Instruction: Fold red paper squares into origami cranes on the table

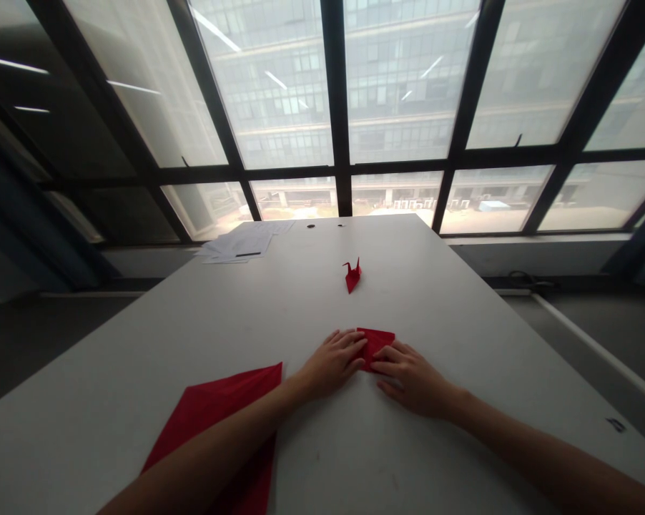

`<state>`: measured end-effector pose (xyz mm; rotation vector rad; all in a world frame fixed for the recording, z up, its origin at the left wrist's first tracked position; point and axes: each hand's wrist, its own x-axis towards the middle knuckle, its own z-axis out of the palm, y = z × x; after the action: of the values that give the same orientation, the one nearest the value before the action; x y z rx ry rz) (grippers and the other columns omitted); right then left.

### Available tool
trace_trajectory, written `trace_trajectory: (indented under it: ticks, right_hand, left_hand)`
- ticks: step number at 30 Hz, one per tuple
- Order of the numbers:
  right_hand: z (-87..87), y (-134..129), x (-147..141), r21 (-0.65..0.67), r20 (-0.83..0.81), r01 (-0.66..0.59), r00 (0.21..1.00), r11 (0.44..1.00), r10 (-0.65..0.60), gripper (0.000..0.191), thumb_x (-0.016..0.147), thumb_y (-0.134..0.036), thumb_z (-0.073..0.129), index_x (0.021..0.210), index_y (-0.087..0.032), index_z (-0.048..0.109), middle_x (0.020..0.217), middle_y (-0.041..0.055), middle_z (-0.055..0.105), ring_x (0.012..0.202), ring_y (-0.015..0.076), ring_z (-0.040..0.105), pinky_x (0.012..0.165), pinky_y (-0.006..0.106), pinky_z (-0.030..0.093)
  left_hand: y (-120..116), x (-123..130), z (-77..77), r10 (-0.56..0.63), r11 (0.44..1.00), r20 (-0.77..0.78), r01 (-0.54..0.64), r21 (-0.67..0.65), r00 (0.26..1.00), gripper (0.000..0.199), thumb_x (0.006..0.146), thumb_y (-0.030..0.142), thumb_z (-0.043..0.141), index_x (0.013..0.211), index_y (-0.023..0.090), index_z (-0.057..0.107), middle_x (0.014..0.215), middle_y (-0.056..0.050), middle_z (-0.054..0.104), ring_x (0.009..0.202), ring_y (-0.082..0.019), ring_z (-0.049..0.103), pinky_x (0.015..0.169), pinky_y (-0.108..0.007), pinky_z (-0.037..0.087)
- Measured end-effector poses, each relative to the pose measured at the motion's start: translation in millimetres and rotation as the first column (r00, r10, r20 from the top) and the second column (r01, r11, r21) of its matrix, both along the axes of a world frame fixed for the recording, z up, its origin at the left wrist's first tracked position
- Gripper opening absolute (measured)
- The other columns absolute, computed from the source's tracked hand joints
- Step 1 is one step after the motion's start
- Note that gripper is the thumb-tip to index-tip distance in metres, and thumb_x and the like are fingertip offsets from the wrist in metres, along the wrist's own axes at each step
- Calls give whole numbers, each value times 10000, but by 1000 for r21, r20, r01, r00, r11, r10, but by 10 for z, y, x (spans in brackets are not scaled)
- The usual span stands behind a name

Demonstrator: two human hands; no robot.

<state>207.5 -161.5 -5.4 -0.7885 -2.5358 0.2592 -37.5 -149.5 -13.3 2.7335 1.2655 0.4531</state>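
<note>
— Going from the left, what is lying around the small red paper (375, 345)?
— A large red paper sheet (209, 408) is lying on its left, near side, and the left forearm is crossing over it; that sheet is looking unshaped. Loose white sheets (234, 244) are lying far beyond, also leftward.
— And the left hand (336, 363)?
— It is resting palm down on the small red paper's left edge, fingers almost straight, apparently pressing rather than gripping.
— Is anything looking finished?
— A red origami crane (353, 277) is sitting beyond the small red paper, slightly left, seemingly complete.
— And the small one?
— It is lying flat between the hands, showing a four-sided outline; I'm judging it part-folded, with shaping remaining.
— The right hand (413, 379)?
— It is curling half-open over the near right side; whether it is pinching, I cannot tell.
</note>
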Motion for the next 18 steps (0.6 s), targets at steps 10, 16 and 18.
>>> trace_trajectory:
  ticks: [10, 16, 18]
  right_hand:
    - [-31, 5, -22, 28, -26, -30, 999, 999, 31, 417, 915, -282, 599, 1331, -304, 582, 1284, 54, 633, 1204, 251, 528, 1058, 426, 409]
    - [-14, -4, -9, -27, 35, -44, 998, 999, 45, 418, 928, -319, 583, 1346, -300, 568, 1330, 55, 614, 1231, 253, 522, 1103, 452, 353]
    - [-4, -8, -8, -27, 37, -52, 998, 998, 53, 439, 914, -322, 605, 1351, -302, 565, 1325, 53, 618, 1232, 254, 521, 1110, 455, 345]
  left_hand:
    - [9, -11, -8, 9, 999, 4, -9, -42, 1000, 448, 1032, 399, 387, 1464, 285, 430, 1520, -37, 442, 1432, -214, 358, 1195, -445, 263]
    - [2, -4, -12, 18, 1000, 13, -18, -20, 1000, 444, 1007, 322, 439, 1448, 278, 454, 1519, -43, 441, 1412, -218, 389, 1194, -433, 277]
    - [4, -2, -13, 36, 999, 6, -35, -32, 999, 457, 1011, 355, 428, 1463, 285, 429, 1537, -33, 415, 1439, -224, 343, 1197, -443, 266]
